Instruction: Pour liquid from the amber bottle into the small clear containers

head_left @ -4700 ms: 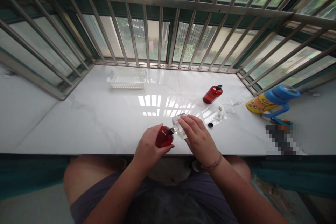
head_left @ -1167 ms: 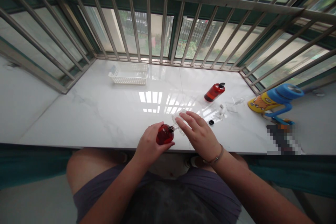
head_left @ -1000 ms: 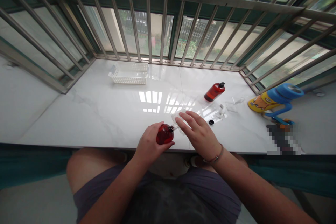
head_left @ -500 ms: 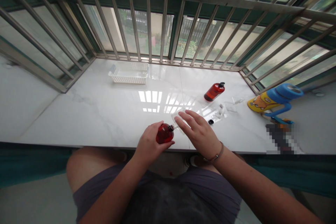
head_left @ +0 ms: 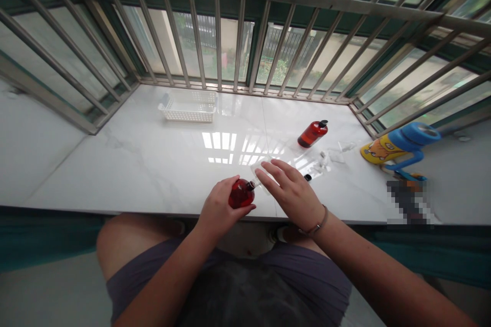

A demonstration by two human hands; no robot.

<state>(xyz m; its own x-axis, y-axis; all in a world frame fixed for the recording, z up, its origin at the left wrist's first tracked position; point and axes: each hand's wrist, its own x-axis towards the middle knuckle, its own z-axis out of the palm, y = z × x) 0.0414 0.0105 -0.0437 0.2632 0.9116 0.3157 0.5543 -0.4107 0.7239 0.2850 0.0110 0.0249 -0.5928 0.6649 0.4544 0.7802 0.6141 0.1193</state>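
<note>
My left hand is wrapped round a red see-through bottle, which is tilted with its dark uncapped neck pointing up and right. A small clear bottle has its ribbed neck right up against that mouth; whether liquid is passing between them I cannot tell. My right hand grips the clear bottle, its fingers covering much of it. Just beyond the right hand lies a small black cap, partly covered by it. A second red bottle with a black top stands farther back on the right.
The white marble-look counter ends in bars and windows behind. On it are a white perforated basket, small clear and white pieces, a blue and yellow drinking bottle and a blurred-out dark item at the right.
Both hands and the two bottles they hold stay almost in place. My right hand has shifted slightly, covering more of the black cap.
</note>
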